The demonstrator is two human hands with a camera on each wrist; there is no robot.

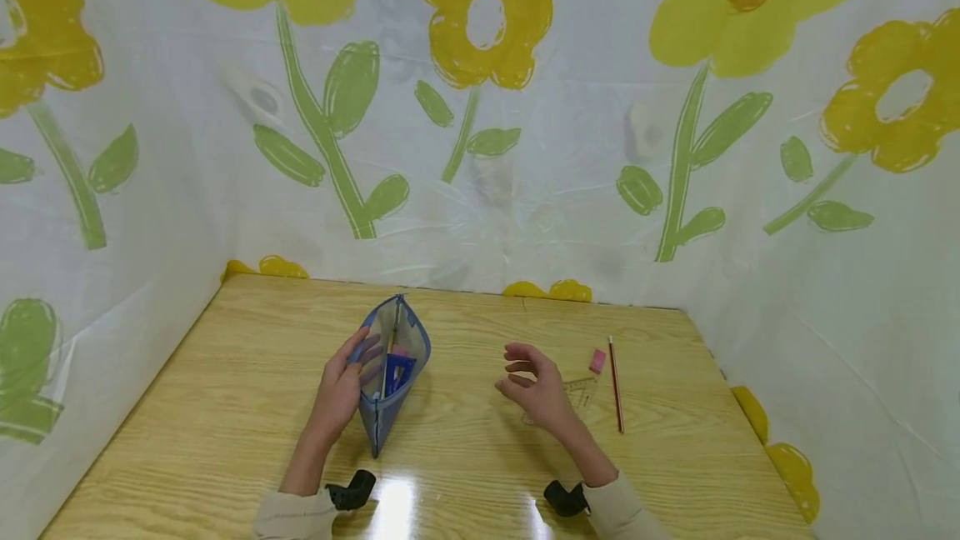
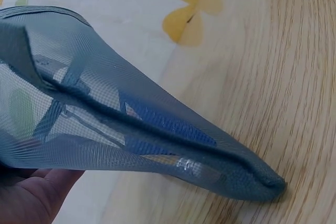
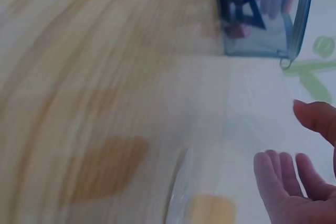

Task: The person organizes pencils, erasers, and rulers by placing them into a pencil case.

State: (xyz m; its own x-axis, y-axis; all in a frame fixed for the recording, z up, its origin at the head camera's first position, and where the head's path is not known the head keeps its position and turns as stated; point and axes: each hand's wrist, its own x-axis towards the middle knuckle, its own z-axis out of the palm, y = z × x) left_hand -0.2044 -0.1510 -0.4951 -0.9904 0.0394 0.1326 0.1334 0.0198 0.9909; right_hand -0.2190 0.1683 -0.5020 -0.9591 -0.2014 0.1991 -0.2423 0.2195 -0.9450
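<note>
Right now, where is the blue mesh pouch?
In the head view, the blue mesh pouch is left of centre, held at its left side by the left hand.

Makeshift enclosed workspace: wood-grain table (image 1: pixel 472 315), flower-printed sheeting (image 1: pixel 570 190) round three sides.

Blue mesh pouch (image 1: pixel 384 417), pink eraser (image 1: pixel 597 361), reddish pencil (image 1: pixel 617 390), tan grained tabletop (image 1: pixel 472 327), white backdrop (image 1: pixel 555 207) — yellow flowers (image 1: pixel 448 36), green leaves (image 1: pixel 352 90).
</note>
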